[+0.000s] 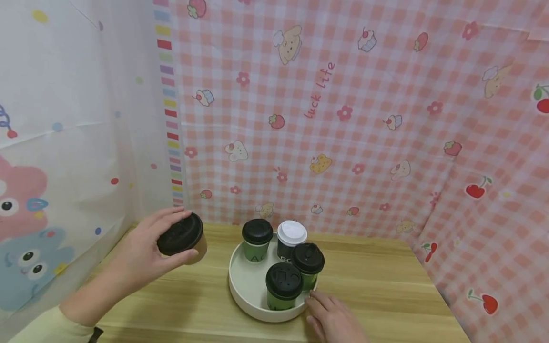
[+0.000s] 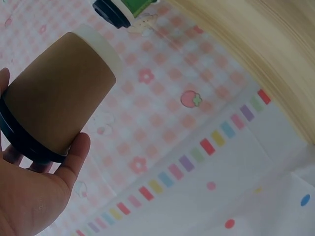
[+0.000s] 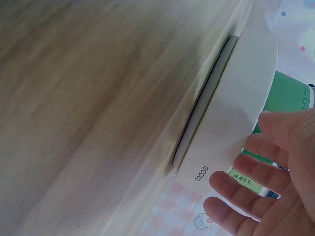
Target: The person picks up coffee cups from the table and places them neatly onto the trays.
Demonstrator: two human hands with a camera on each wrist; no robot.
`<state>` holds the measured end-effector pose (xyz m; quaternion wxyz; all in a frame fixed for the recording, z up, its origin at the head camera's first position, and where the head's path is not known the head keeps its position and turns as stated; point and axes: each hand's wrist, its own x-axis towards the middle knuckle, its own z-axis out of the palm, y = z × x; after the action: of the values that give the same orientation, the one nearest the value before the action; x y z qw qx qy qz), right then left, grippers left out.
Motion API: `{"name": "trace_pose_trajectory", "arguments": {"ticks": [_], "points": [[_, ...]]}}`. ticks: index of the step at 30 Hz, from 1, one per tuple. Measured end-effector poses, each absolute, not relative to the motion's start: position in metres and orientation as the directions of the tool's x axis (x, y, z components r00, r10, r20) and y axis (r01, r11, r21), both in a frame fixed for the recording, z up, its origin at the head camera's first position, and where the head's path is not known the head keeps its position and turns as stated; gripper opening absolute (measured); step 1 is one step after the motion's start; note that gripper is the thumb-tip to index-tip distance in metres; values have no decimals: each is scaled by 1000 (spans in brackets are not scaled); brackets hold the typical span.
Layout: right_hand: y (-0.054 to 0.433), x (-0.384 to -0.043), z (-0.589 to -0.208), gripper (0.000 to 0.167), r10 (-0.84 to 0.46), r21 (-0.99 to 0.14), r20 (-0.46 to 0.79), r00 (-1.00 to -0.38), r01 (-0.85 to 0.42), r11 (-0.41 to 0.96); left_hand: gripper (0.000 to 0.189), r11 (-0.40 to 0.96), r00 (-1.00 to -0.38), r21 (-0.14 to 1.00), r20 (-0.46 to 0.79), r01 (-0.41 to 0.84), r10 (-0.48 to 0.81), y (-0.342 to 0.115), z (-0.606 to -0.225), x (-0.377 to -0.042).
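Note:
My left hand (image 1: 143, 250) grips a brown paper cup (image 2: 64, 93) by its black lid (image 1: 182, 234), raised left of the round white tray (image 1: 249, 283). The left wrist view shows thumb and fingers around the lid end. On the tray stand a green cup with a black lid (image 1: 256, 240) at the back left, a white-lidded cup (image 1: 291, 233) behind, and two more black-lidded green cups, one right (image 1: 308, 259) and one in front (image 1: 284, 286). At the tray's right front edge rests my right hand (image 1: 336, 319); its fingers are loosely bent by the rim, gripping nothing.
The tray stands on a wood-grain table (image 1: 369, 276). A pink checked cloth (image 1: 300, 143) hangs behind and at the right. A white patterned cloth (image 1: 77, 119) hangs on the left, close to my left arm.

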<state>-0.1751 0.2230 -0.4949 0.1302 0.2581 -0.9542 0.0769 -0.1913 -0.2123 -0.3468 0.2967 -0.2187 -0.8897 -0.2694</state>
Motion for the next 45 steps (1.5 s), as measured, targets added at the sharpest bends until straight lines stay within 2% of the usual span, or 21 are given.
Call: {"name": "trace_pose_trajectory", "arguments": {"ticks": [9, 15, 20, 26, 30, 45], "points": [[225, -177, -498, 37, -498, -38, 350, -793, -543, 839, 78, 738, -731, 359, 632, 571, 258, -197, -352, -194], [225, -175, -498, 37, -498, -49, 350, -793, -547, 836, 76, 712, -726, 372, 629, 595, 278, -184, -355, -198], [225, -174, -498, 37, -499, -43, 345, -795, -544, 838, 75, 699, -746, 397, 597, 595, 295, -174, -360, -202], [224, -174, -501, 39, -486, -25, 408, -773, -542, 840, 75, 682, -756, 415, 572, 602, 318, -161, -366, -210], [224, -174, -502, 39, -476, -31, 410, -778, -533, 846, 74, 671, -763, 431, 556, 604, 329, -153, -370, -213], [224, -175, -503, 37, -490, -17, 427, -760, -549, 836, 76, 675, -755, 409, 553, 614, 352, -133, -388, -218]]}}
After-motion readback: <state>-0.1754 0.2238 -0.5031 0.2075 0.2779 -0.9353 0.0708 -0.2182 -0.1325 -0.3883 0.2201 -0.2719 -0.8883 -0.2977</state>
